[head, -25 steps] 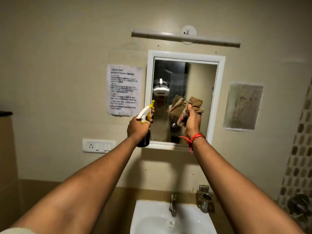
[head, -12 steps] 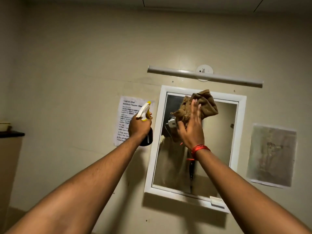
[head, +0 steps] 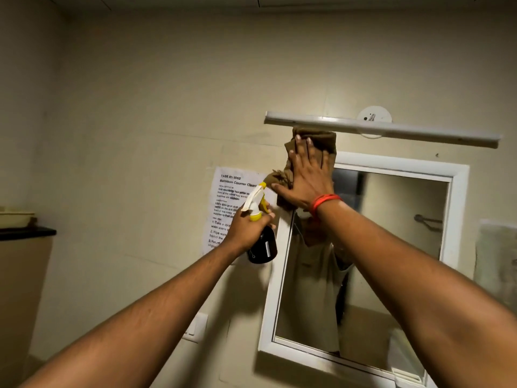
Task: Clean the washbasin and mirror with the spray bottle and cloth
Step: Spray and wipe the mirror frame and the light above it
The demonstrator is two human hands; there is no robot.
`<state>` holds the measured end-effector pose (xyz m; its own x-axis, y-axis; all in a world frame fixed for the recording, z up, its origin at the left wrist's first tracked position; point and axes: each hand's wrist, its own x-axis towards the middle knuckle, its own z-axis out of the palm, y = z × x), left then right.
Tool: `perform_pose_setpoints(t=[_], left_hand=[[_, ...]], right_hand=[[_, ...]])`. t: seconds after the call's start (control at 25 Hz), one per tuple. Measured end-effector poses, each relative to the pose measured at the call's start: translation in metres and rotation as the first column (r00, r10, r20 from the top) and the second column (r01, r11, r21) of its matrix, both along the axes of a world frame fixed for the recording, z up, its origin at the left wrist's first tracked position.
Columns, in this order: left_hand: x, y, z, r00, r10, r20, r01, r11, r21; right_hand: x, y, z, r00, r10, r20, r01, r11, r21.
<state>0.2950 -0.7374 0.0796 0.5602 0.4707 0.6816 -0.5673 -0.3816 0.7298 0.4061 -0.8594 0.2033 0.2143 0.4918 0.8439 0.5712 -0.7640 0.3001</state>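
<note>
A white-framed mirror (head: 391, 247) hangs on the beige wall. My right hand (head: 306, 177), a red thread at its wrist, lies flat with spread fingers and presses a brown cloth (head: 321, 138) onto the mirror's top left corner, just under the light. My left hand (head: 246, 226) grips a dark spray bottle (head: 263, 246) with a white and yellow trigger head, held beside the mirror's left frame edge. The washbasin is out of view.
A white tube light (head: 391, 130) is fixed just above the mirror. A printed paper notice (head: 228, 189) is stuck left of the mirror, a switch plate (head: 197, 326) below it. A dark counter (head: 26, 233) with a tray stands far left.
My view has tilted up, so the washbasin dropped out of sight. My right hand slid the cloth from mid-mirror up and left to the top left corner. The bottle stays in my left hand.
</note>
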Motion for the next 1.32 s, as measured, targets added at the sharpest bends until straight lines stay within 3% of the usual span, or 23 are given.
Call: perform_pose_setpoints(t=[0.2,0.48,0.84,0.92,1.08,1.32], left_hand=[[0.013,0.028,-0.027,1.000,-0.006,-0.018,0.005,0.999,-0.044],[0.014,0.048,-0.105,0.979,-0.012,-0.204,0.030,0.996,0.086],[-0.017,0.036,-0.195,0.944,-0.018,-0.328,0.038,0.998,0.053],[-0.026,0.046,-0.205,0.936,0.004,-0.353,0.024,0.997,0.073],[-0.038,0.067,-0.186,0.944,0.008,-0.330,0.031,0.993,0.112],[-0.037,0.057,-0.134,0.974,-0.036,-0.222,0.063,0.991,0.116]], right_hand=[[0.007,0.018,-0.028,0.998,0.058,0.020,-0.060,0.983,0.171],[0.005,0.033,-0.161,0.995,0.071,-0.066,-0.054,0.971,0.233],[-0.017,0.025,-0.440,0.966,0.100,-0.238,-0.086,0.994,0.065],[-0.016,0.018,-0.476,0.936,0.075,-0.343,-0.090,0.996,-0.028],[-0.011,0.012,-0.428,0.933,-0.002,-0.360,-0.059,0.985,-0.160],[-0.004,0.013,-0.256,0.988,0.056,-0.146,-0.059,0.998,-0.014]])
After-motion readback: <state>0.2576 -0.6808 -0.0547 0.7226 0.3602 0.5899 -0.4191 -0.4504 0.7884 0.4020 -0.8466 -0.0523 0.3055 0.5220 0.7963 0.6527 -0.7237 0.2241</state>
